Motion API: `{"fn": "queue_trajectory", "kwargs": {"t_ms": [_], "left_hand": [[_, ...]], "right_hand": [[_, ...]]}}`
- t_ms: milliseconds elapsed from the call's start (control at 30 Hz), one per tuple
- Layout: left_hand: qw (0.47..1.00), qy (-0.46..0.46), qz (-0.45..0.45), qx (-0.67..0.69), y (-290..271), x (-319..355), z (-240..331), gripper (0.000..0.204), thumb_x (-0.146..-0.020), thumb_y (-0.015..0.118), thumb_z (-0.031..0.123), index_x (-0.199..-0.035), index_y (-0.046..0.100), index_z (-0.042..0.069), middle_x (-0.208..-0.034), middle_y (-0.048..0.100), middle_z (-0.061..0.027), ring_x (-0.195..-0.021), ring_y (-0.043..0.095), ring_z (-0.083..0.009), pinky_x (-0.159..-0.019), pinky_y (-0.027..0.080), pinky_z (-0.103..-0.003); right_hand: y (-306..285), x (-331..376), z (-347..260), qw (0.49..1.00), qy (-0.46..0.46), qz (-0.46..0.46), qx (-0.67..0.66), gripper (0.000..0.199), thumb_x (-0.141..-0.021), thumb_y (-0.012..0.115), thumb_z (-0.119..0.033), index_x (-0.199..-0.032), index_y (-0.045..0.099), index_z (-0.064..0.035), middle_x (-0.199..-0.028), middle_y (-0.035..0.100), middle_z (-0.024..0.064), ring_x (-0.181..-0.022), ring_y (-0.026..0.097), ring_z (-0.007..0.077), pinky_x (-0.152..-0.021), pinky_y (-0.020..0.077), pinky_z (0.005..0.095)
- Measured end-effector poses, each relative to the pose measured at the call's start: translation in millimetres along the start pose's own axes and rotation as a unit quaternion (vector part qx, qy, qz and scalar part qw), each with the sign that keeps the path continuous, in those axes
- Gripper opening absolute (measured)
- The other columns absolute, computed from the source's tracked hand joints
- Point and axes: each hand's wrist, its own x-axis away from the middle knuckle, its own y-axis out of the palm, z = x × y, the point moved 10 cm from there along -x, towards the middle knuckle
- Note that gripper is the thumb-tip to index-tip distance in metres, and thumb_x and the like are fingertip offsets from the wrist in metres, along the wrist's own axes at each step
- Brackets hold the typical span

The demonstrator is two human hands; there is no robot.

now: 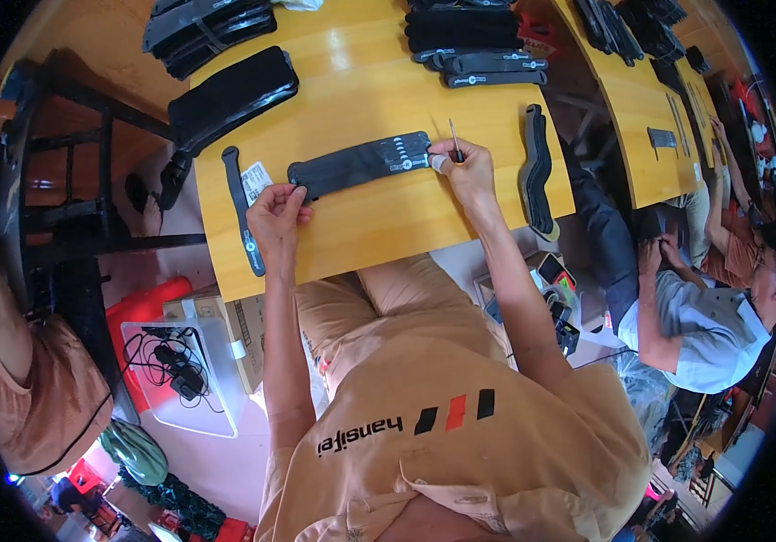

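A flat black fabric strap bundle (361, 163) with white print lies crosswise on the yellow table in front of me. My left hand (278, 217) pinches its left end between thumb and fingertips. At the other end, my right hand (467, 173) is closed around a slim pointed tool (452, 132), whose thin metal tip sticks up past the fingers. Its thumb, with something white around it, touches the bundle's right end. Left of my left hand lie a single black strap (242, 212) and a white label (255, 178).
The yellow table (361, 244) also bears black strap stacks: one upper left (233, 95), one at the back (465, 36) and a wavy one (537, 172) at the right edge. A plastic bin (191, 384) with cables stands below left. People sit at both sides.
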Motion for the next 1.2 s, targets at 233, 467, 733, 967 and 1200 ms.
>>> {"fn": "queue_trajectory", "kwargs": {"t_ms": [233, 467, 733, 967, 1200], "left_hand": [[1.000, 0.006, -0.005, 0.023, 0, -1, 2, 0.009, -0.078, 0.063, 0.002, -0.084, 0.058, -0.003, -0.068, 0.059, -0.0042, -0.053, 0.056, -0.0083, -0.046, 0.045, -0.018], [1.000, -0.005, -0.001, 0.027, 2, -3, -1, 0.009, -0.077, 0.064, 0.001, -0.082, 0.058, -0.003, -0.066, 0.058, -0.0048, -0.051, 0.056, -0.0092, -0.045, 0.045, -0.018], [1.000, -0.001, -0.002, 0.021, 4, -1, -2, 0.008, -0.078, 0.063, 0.003, -0.083, 0.057, 0.000, -0.068, 0.057, -0.0032, -0.052, 0.055, -0.0087, -0.046, 0.044, -0.018], [1.000, 0.017, 0.012, -0.008, -1, -3, -1, 0.008, -0.077, 0.063, 0.001, -0.081, 0.057, -0.002, -0.065, 0.058, -0.0054, -0.051, 0.057, -0.0100, -0.044, 0.045, -0.019], [1.000, 0.017, 0.012, -0.007, 2, -1, 4, 0.008, -0.077, 0.063, 0.001, -0.081, 0.057, -0.003, -0.065, 0.058, -0.0051, -0.050, 0.057, -0.0094, -0.044, 0.046, -0.018]], "right_hand": [[1, -2, -2, 1.000, -0.018, 0.009, -0.002, 0.010, -0.069, 0.062, 0.003, -0.077, 0.065, -0.0009, -0.060, 0.054, -0.0021, -0.054, 0.045, 0.0052, -0.050, 0.0373, 0.0198], [0, -4, 2, 0.999, -0.022, 0.013, -0.031, 0.009, -0.069, 0.062, 0.003, -0.076, 0.065, -0.0009, -0.060, 0.053, -0.0028, -0.054, 0.044, 0.0048, -0.049, 0.0355, 0.0192], [0, -2, 5, 0.999, 0.005, 0.002, -0.041, 0.010, -0.071, 0.060, 0.004, -0.079, 0.064, -0.0003, -0.067, 0.054, -0.0027, -0.059, 0.044, 0.0043, -0.055, 0.0364, 0.0176], [3, -1, -4, 1.000, -0.003, 0.006, -0.010, 0.010, -0.070, 0.061, 0.004, -0.078, 0.064, -0.0010, -0.063, 0.052, -0.0037, -0.055, 0.042, 0.0036, -0.050, 0.0335, 0.0177], [0, -1, -5, 1.000, -0.013, 0.016, 0.002, 0.008, -0.070, 0.062, 0.002, -0.077, 0.064, -0.0010, -0.062, 0.052, -0.0041, -0.054, 0.041, 0.0030, -0.049, 0.0323, 0.0176]]}}
